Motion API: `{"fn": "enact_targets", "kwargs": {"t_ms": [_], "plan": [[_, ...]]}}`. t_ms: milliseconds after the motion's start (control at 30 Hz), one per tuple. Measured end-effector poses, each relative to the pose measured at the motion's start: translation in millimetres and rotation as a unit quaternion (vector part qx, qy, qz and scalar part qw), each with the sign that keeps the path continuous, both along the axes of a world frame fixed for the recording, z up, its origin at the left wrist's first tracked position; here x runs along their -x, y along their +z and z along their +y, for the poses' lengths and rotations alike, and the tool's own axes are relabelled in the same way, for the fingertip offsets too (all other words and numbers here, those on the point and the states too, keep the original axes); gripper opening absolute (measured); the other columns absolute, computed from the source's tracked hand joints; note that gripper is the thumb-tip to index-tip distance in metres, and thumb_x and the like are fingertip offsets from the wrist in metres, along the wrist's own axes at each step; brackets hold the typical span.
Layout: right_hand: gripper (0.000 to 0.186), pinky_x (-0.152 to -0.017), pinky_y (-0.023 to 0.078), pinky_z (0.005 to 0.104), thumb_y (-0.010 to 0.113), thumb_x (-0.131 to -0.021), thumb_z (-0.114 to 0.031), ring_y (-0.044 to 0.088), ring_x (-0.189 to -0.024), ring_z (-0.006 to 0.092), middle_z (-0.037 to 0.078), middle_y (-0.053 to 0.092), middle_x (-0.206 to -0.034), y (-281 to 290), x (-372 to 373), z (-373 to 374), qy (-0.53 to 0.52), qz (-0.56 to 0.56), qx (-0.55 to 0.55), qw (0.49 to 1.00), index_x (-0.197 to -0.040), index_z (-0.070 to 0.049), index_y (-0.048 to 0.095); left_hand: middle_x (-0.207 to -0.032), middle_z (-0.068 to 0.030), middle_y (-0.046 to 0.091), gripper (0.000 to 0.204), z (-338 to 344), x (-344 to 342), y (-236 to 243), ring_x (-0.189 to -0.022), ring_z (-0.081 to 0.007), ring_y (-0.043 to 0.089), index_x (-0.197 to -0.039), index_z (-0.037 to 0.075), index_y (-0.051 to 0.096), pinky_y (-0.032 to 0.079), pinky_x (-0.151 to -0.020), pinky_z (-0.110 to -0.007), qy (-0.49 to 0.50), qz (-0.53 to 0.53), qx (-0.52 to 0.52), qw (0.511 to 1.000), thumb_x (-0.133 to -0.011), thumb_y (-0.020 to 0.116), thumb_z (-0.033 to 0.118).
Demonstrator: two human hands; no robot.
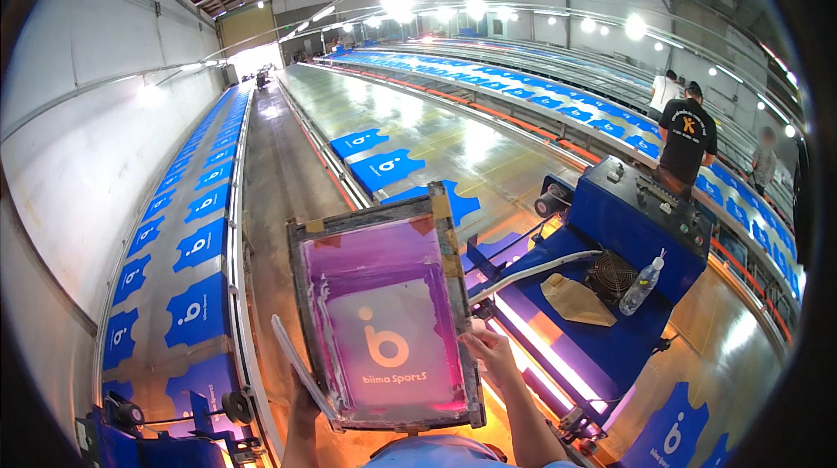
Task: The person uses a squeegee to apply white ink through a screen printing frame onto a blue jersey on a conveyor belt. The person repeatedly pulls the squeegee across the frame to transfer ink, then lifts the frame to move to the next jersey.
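Both my hands hold a screen printing frame [449,250] upright in front of me. Its mesh [349,293] is purple-pink around a pale panel with a rounded logo and lettering. On the frame's right edge, my right hand [490,353] is closed, thumb and fingers pinching the border. My left hand [302,400] grips low on the left side, its fingers mostly hidden behind the frame. A long pale strip [301,363] slants beside that hand; whether the hand holds it too, I cannot tell.
Blue cut garment pieces [386,169] with white logos lie along the long printing table [418,128] ahead and the left table [179,289]. A blue heater machine [558,311] with glowing tubes stands right, carrying a plastic bottle [643,285]. Several people [687,132] stand farther right.
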State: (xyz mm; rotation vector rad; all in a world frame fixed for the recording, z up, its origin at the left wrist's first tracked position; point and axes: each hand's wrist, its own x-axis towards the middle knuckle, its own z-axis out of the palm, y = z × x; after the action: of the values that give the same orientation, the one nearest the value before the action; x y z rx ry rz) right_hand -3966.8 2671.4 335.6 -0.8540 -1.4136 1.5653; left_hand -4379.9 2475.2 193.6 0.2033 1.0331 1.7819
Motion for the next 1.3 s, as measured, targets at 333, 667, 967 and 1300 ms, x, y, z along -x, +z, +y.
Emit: {"fn": "enact_targets", "kwargs": {"t_ms": [333,667,967,1300], "plan": [[0.026,-0.057,0.030,0.0224,0.068,-0.098,-0.026,0.039,-0.064,0.0023,-0.009,0.050,-0.074,41.0,44.8,-25.9,-0.123,0.002,0.029,0.992,-0.107,-0.002,0.071,-0.055,-0.0109,0.060,0.076,56.9,68.7,28.9,-0.043,-0.0248,0.061,-0.073,0.013,0.059,0.052,-0.039,-0.038,-0.103,0.013,-0.010,0.995,-0.083,0.041,0.086],[0.023,-0.054,0.027,0.0206,0.069,-0.095,-0.021,0.040,-0.061,0.0016,-0.007,0.053,-0.073,60.2,64.1,-63.1,-0.253,0.010,0.080,0.964,-0.102,0.002,0.070,-0.060,-0.0030,0.057,0.075,135.9,104.7,3.2,-0.055,-0.0169,0.060,-0.071,0.015,0.057,0.051,-0.049,-0.031,-0.233,-0.015,0.025,0.972,-0.079,0.046,0.089],[0.024,-0.058,0.035,0.0196,0.072,-0.094,-0.022,0.048,-0.067,0.0007,-0.004,0.065,-0.083,50.6,97.9,-58.4,-0.299,0.003,0.073,0.952,-0.104,0.000,0.073,-0.057,-0.0059,0.059,0.073,171.7,128.7,23.7,-0.047,-0.0201,0.058,-0.069,0.016,0.056,0.047,-0.043,-0.031,-0.254,0.007,-0.029,0.967,-0.085,0.040,0.085],[0.028,-0.081,0.047,0.0234,0.068,-0.098,-0.028,0.062,-0.088,0.0072,0.001,0.073,-0.096,52.3,96.5,-50.8,-0.310,-0.034,0.080,0.947,-0.106,-0.002,0.075,-0.103,-0.0115,0.073,0.054,187.6,137.9,-14.5,-0.073,-0.0249,0.072,-0.080,0.018,0.058,0.060,-0.062,-0.035,-0.276,-0.085,-0.099,0.952,-0.094,0.049,0.069]]}}
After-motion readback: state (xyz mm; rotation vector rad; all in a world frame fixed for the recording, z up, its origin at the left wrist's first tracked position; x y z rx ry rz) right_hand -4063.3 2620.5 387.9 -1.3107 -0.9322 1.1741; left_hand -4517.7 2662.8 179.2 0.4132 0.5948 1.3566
